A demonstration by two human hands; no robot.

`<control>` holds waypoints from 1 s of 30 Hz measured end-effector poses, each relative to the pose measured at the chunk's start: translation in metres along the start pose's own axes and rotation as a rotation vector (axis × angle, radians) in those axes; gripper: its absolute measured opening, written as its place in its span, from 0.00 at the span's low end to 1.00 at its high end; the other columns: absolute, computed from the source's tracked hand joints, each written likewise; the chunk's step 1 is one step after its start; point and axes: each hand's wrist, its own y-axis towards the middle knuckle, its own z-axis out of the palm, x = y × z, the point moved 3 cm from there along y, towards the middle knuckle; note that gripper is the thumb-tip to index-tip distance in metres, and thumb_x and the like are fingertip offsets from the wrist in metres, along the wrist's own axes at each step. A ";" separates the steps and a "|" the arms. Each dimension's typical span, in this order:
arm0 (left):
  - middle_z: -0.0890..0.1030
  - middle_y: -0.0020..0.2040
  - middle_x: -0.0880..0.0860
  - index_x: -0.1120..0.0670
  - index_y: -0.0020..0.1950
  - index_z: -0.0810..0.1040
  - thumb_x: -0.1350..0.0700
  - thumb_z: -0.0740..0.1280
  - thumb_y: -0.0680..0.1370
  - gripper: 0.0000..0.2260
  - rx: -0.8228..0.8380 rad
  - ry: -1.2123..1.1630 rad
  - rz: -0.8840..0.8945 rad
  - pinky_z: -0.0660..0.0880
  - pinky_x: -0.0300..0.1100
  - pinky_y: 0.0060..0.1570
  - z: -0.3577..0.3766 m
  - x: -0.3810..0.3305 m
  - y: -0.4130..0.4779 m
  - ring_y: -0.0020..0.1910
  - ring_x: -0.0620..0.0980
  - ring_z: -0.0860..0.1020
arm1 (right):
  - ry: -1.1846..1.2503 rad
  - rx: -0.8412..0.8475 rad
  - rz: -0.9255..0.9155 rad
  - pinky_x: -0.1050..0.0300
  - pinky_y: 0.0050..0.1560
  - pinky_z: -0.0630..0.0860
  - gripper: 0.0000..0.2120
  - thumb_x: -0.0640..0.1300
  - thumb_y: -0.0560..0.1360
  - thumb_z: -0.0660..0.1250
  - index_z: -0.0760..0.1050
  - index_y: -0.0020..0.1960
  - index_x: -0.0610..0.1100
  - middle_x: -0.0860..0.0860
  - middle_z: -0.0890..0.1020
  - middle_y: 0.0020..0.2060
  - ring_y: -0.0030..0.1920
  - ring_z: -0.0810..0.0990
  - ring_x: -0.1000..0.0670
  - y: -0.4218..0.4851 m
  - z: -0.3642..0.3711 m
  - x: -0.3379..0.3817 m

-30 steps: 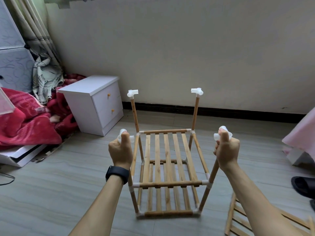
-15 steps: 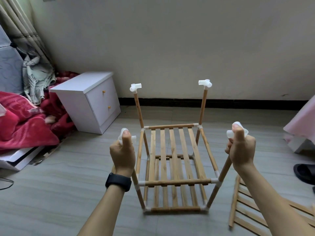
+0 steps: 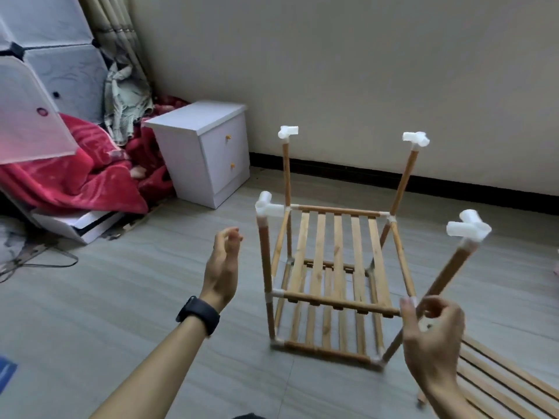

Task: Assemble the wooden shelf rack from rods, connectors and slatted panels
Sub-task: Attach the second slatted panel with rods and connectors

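1. Rack (image 3: 317, 258) is standing upright on the floor (image 3: 121, 297), centre-right, near the wall.
2. It is showing two slatted shelves: the upper shelf (image 3: 354, 252) at mid-height and the lower shelf (image 3: 326, 325) at the base.
3. Four posts are sticking up past the upper shelf, each carrying a white connector. The front pair: left connector (image 3: 267, 205), right connector (image 3: 467, 228).
4. Front right post (image 3: 450, 267) is leaning outward to the right.
5. A spare panel (image 3: 508, 385) is lying flat on the floor, just right of the rack.
6. Left hand (image 3: 222, 267) is hovering wide and relaxed, palm facing the rack, clear of the front left post (image 3: 266, 261).
7. Right hand (image 3: 429, 337) is curling its fingers at the lower part of the front right post; it is blurred, so I cannot tell whether it is gripping.
8. Versus 0.5 s ago: both hands were clamping the front post tops with thumbs on the connectors. Now both are sitting lower, off the connectors.
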 end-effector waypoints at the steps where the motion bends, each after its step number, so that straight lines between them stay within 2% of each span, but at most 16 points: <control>1: 0.75 0.67 0.47 0.44 0.70 0.68 0.19 0.48 0.69 0.40 -0.012 0.055 -0.069 0.69 0.41 0.55 -0.008 0.022 -0.005 0.62 0.45 0.74 | -0.076 0.113 -0.078 0.47 0.55 0.74 0.23 0.69 0.73 0.64 0.69 0.55 0.51 0.51 0.72 0.49 0.53 0.70 0.50 -0.015 0.016 -0.001; 3: 0.73 0.70 0.50 0.43 0.71 0.67 0.25 0.56 0.73 0.33 0.004 0.204 -0.207 0.70 0.44 0.57 -0.023 0.072 -0.015 0.65 0.50 0.72 | -0.255 0.337 -0.292 0.46 0.61 0.73 0.25 0.67 0.74 0.65 0.72 0.59 0.49 0.50 0.73 0.54 0.58 0.72 0.47 -0.035 0.054 0.009; 4: 0.72 0.71 0.52 0.43 0.72 0.66 0.30 0.60 0.76 0.29 0.037 0.308 -0.271 0.71 0.48 0.60 -0.029 0.097 -0.020 0.67 0.52 0.71 | -0.350 0.430 -0.416 0.45 0.64 0.72 0.29 0.68 0.74 0.65 0.73 0.64 0.47 0.49 0.74 0.60 0.63 0.72 0.45 -0.039 0.075 0.019; 5: 0.71 0.72 0.54 0.45 0.75 0.64 0.34 0.62 0.78 0.29 0.086 0.419 -0.335 0.71 0.52 0.63 -0.033 0.123 -0.024 0.69 0.55 0.69 | -0.441 0.516 -0.525 0.43 0.69 0.69 0.35 0.71 0.74 0.62 0.70 0.70 0.47 0.47 0.71 0.68 0.69 0.69 0.43 -0.039 0.097 0.029; 7: 0.69 0.74 0.56 0.49 0.79 0.59 0.36 0.62 0.78 0.33 0.201 0.621 -0.451 0.68 0.54 0.68 -0.036 0.166 -0.032 0.71 0.58 0.66 | -0.598 0.693 -0.649 0.40 0.79 0.54 0.44 0.78 0.73 0.52 0.56 0.81 0.53 0.48 0.54 0.81 0.81 0.51 0.43 -0.032 0.140 0.049; 9: 0.66 0.75 0.56 0.49 0.80 0.57 0.36 0.61 0.78 0.34 0.290 0.759 -0.501 0.65 0.53 0.70 -0.032 0.197 -0.034 0.72 0.58 0.64 | -0.704 0.823 -0.687 0.37 0.79 0.37 0.45 0.83 0.70 0.42 0.38 0.81 0.64 0.52 0.36 0.81 0.80 0.30 0.44 -0.021 0.180 0.060; 11: 0.63 0.77 0.56 0.49 0.79 0.57 0.38 0.61 0.78 0.33 0.354 0.856 -0.520 0.63 0.53 0.71 -0.025 0.222 -0.031 0.74 0.58 0.62 | -0.770 0.933 -0.687 0.33 0.76 0.32 0.42 0.83 0.69 0.36 0.32 0.77 0.69 0.53 0.30 0.79 0.76 0.24 0.41 -0.016 0.215 0.061; 13: 0.57 0.80 0.55 0.51 0.80 0.56 0.40 0.61 0.79 0.33 0.404 0.943 -0.536 0.60 0.52 0.73 -0.017 0.245 -0.025 0.77 0.57 0.57 | -0.797 0.992 -0.672 0.31 0.77 0.36 0.41 0.82 0.69 0.33 0.34 0.78 0.68 0.52 0.30 0.79 0.78 0.27 0.39 -0.015 0.239 0.056; 16: 0.56 0.81 0.55 0.54 0.80 0.56 0.43 0.61 0.80 0.31 0.452 1.039 -0.534 0.61 0.51 0.72 -0.010 0.276 -0.011 0.77 0.56 0.57 | -0.802 0.941 -0.681 0.34 0.77 0.41 0.43 0.82 0.70 0.31 0.38 0.80 0.66 0.51 0.33 0.80 0.79 0.33 0.38 -0.015 0.253 0.049; 21: 0.64 0.75 0.56 0.56 0.77 0.60 0.50 0.59 0.83 0.24 0.526 1.153 -0.573 0.69 0.50 0.65 0.004 0.312 0.003 0.72 0.55 0.64 | -0.773 0.920 -0.686 0.37 0.77 0.42 0.42 0.81 0.71 0.34 0.38 0.81 0.64 0.50 0.37 0.81 0.80 0.34 0.38 -0.016 0.256 0.044; 26: 0.72 0.69 0.55 0.54 0.73 0.63 0.59 0.58 0.83 0.18 0.436 1.272 -0.527 0.72 0.49 0.60 0.016 0.317 0.003 0.68 0.54 0.70 | -0.747 0.957 -0.656 0.35 0.78 0.45 0.41 0.81 0.72 0.35 0.40 0.80 0.65 0.50 0.38 0.82 0.80 0.33 0.38 -0.016 0.253 0.045; 30: 0.76 0.67 0.56 0.56 0.69 0.67 0.62 0.57 0.81 0.15 0.430 1.200 -0.608 0.73 0.49 0.59 0.021 0.314 0.000 0.68 0.55 0.72 | -0.719 0.934 -0.624 0.33 0.79 0.49 0.41 0.82 0.71 0.37 0.49 0.80 0.65 0.49 0.45 0.83 0.81 0.37 0.38 -0.019 0.250 0.052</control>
